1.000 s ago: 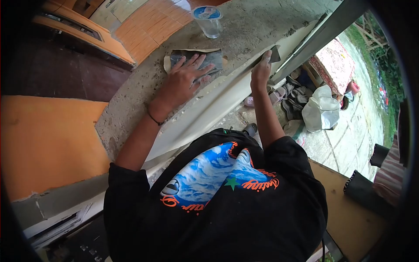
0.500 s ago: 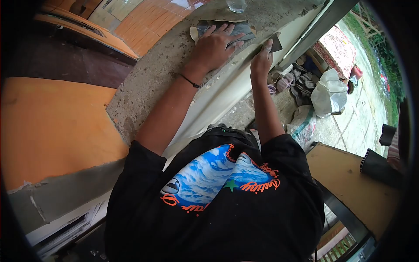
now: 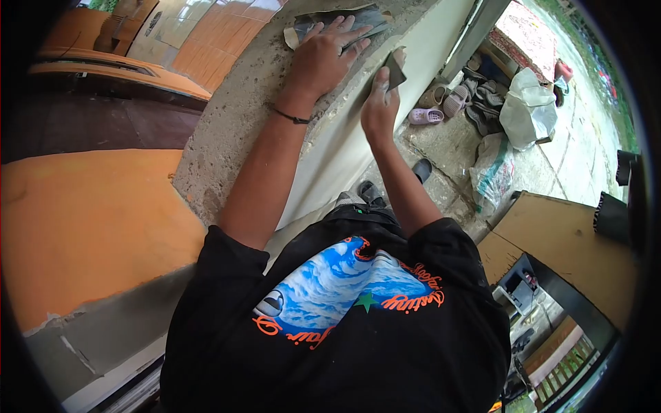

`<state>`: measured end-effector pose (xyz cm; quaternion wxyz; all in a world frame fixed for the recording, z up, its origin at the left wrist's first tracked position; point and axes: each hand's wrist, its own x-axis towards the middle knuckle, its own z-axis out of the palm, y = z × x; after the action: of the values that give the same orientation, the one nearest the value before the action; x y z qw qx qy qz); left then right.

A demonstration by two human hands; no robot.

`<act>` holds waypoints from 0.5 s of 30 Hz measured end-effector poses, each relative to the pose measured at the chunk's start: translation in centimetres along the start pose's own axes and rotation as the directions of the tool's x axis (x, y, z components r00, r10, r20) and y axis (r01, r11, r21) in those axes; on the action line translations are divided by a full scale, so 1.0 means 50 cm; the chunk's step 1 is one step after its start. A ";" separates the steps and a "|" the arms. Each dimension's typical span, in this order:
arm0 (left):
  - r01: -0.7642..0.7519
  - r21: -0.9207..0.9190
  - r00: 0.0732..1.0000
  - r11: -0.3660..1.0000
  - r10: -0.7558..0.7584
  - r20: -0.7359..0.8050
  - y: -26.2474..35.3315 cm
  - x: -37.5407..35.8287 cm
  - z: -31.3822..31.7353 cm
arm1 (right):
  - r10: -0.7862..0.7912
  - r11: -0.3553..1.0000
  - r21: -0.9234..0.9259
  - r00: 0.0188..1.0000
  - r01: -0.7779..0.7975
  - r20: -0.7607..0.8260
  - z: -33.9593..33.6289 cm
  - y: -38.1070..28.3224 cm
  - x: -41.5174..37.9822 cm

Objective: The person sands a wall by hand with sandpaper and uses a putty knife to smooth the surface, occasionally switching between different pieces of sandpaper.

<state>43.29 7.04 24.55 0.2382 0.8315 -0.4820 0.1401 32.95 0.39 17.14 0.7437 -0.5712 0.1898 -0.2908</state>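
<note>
My left hand (image 3: 323, 60) lies with fingers spread on a dark grey sheet of sandpaper (image 3: 372, 18) with tan backing edges. The sheet rests on top of a rough concrete ledge (image 3: 237, 127). Lower and to the right, my right hand (image 3: 379, 110) pinches a small dark piece of sandpaper (image 3: 396, 71) between thumb and fingers. It is at the smooth whitish side face (image 3: 337, 155) of the ledge, just below the top edge. Pale dust coats the right thumb and fingertips.
An orange wall (image 3: 96, 227) stands to the left. On the floor at right are several shoes (image 3: 456, 101), a white bag (image 3: 529, 110) and a printed sack (image 3: 492, 172). A brown board surface (image 3: 564, 241) lies at lower right, near my body.
My right hand with its piece of sandpaper has moved down and left along the side face. The view has shifted, and the glass on the ledge is out of frame. My left hand stays on the sheet.
</note>
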 end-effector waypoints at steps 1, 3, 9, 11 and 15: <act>-0.008 0.000 1.000 1.000 0.008 0.009 0.001 0.001 -0.001 | -0.230 0.960 -0.173 0.972 0.220 -0.042 0.023 0.006 -0.046; -0.026 0.023 0.998 0.999 0.027 -0.049 0.000 -0.001 0.002 | -0.448 0.823 -0.348 0.890 0.449 0.088 0.058 0.038 -0.191; 0.046 -0.099 0.998 0.994 -0.051 -0.048 0.027 -0.004 -0.032 | -0.439 0.826 -0.363 0.896 0.430 0.062 0.037 0.026 -0.168; 0.123 -0.167 0.992 0.978 -0.125 -0.001 0.037 -0.002 -0.042 | -0.337 0.888 -0.344 0.941 0.304 -0.038 0.024 0.036 -0.088; 0.104 -0.146 0.993 0.984 -0.111 -0.034 0.051 0.000 -0.044 | -0.385 0.861 -0.304 0.913 0.408 0.135 0.071 0.017 -0.231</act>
<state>41.09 7.14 27.10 0.3150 0.8337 -0.4401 0.1094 26.53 10.67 16.72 0.5695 -0.7225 0.0874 -0.3823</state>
